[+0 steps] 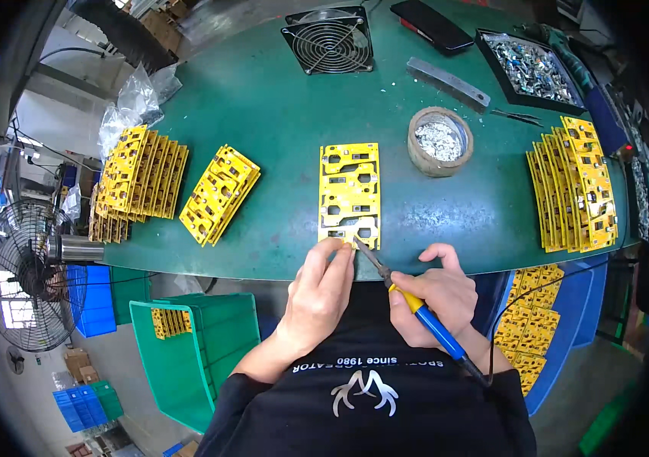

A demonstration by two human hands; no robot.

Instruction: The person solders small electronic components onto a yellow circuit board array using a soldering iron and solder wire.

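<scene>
A yellow circuit board panel [350, 183] with cut-out openings lies flat on the green table, its near end close to the front edge. The fingers of my left hand [320, 293] are closed together at that near end and hold it. My right hand [437, 297] grips a soldering iron [435, 329] with a blue and yellow handle. Its metal tip slants up to the near edge of the panel, beside my left fingertips. Whether the tip touches the panel is too small to tell.
Yellow panels stand in stacks at left [142, 175] and right [574, 186]; a smaller stack [220, 196] lies between. Behind are a tape roll [420, 156] holding silvery scraps, a metal bar [448, 82], tweezers [517, 116], a parts tray [492, 67] and a fan [330, 47]. Bins [234, 335] sit below.
</scene>
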